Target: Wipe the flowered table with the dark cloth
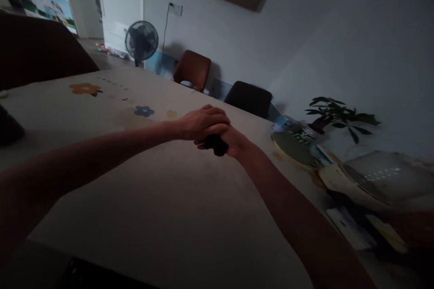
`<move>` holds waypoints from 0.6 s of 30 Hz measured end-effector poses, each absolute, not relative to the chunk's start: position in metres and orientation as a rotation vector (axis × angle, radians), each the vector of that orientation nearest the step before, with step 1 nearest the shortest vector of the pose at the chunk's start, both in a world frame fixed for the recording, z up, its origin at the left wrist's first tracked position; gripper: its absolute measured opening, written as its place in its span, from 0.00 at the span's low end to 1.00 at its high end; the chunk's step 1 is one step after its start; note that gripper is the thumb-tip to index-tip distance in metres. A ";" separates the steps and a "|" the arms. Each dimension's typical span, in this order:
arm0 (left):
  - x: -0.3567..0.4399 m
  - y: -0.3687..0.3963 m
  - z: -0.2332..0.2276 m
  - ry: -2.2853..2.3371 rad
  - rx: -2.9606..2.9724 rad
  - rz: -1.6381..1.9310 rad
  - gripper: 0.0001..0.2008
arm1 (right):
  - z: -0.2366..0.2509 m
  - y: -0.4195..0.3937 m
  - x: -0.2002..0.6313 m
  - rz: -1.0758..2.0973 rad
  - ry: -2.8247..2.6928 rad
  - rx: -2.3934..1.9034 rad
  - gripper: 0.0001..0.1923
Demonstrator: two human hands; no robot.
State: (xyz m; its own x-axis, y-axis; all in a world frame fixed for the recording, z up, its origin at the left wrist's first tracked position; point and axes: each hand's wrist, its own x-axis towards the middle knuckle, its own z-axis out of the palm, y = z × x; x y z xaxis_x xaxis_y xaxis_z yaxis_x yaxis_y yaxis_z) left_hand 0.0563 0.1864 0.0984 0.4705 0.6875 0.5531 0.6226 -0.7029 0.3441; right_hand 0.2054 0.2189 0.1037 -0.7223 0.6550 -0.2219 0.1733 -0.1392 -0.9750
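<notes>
Both my arms stretch out over a pale table (pixel 162 198) with flower prints. My left hand (pixel 203 122) lies on top of my right hand (pixel 235 141), fingers curled over it. Between the two hands sits a small dark object (pixel 217 145); only its lower end shows and I cannot make out what it is. Both hands close around it, just above the tabletop near the table's middle.
A potted plant (pixel 334 115), a round green plate (pixel 293 148), a clear lid or dish (pixel 379 176) and papers (pixel 352 228) crowd the table's right end. Two chairs (pixel 192 70) and a fan (pixel 141 41) stand by the far wall. A dark object (pixel 8 126) sits at the left edge.
</notes>
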 end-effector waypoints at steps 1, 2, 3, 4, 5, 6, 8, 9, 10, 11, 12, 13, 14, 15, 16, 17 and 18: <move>0.056 0.198 0.103 1.238 2.660 0.999 0.21 | 0.110 0.228 0.203 1.881 -1.841 -0.954 0.04; 0.055 0.210 0.106 1.326 2.689 0.928 0.21 | 0.115 0.238 0.201 1.821 -1.891 -0.999 0.07; 0.054 0.223 0.110 1.426 2.698 0.850 0.19 | 0.119 0.247 0.198 1.753 -1.935 -1.044 0.10; 0.051 0.235 0.113 1.533 2.689 0.785 0.18 | 0.122 0.257 0.194 1.689 -1.971 -1.083 0.12; 0.049 0.248 0.114 1.633 2.668 0.736 0.16 | 0.123 0.267 0.189 1.633 -2.005 -1.113 0.14; 0.046 0.260 0.115 1.724 2.640 0.707 0.15 | 0.122 0.277 0.183 1.575 -2.038 -1.138 0.14; 0.040 0.281 0.112 1.889 2.511 0.717 0.16 | 0.115 0.297 0.169 1.398 -2.104 -1.201 0.16; 0.037 0.290 0.109 1.969 2.406 0.747 0.18 | 0.110 0.306 0.162 1.289 -2.135 -1.234 0.15; 0.035 0.297 0.104 2.045 2.284 0.770 0.21 | 0.103 0.315 0.155 1.171 -2.163 -1.266 0.15; 0.034 0.304 0.098 2.105 2.162 0.790 0.24 | 0.097 0.323 0.149 1.049 -2.190 -1.293 0.14; 0.034 0.310 0.092 2.148 2.057 0.805 0.27 | 0.090 0.330 0.144 0.928 -2.215 -1.315 0.12; 0.035 0.316 0.087 2.171 1.977 0.812 0.29 | 0.083 0.337 0.141 0.811 -2.238 -1.332 0.09; 0.037 0.321 0.082 2.177 1.924 0.811 0.31 | 0.078 0.342 0.141 0.701 -2.259 -1.348 0.07; 0.041 0.327 0.080 2.170 1.885 0.804 0.31 | 0.074 0.346 0.144 0.598 -2.275 -1.363 0.04; 0.047 0.332 0.079 2.146 1.859 0.802 0.31 | 0.072 0.350 0.150 0.502 -2.283 -1.381 0.02; 0.055 0.338 0.081 2.082 1.864 0.812 0.30 | 0.072 0.353 0.159 0.412 -2.285 -1.403 0.03; 0.066 0.345 0.086 1.988 1.901 0.826 0.28 | 0.074 0.356 0.171 0.327 -2.279 -1.429 0.06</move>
State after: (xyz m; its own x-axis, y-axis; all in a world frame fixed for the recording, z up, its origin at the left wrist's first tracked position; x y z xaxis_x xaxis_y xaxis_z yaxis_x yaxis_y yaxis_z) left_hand 0.0662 0.3449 0.0860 -0.1036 0.9764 0.1894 0.8230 -0.0227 0.5675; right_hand 0.1708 0.3555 0.0741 -0.3776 0.8968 0.2305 0.7960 0.4416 -0.4140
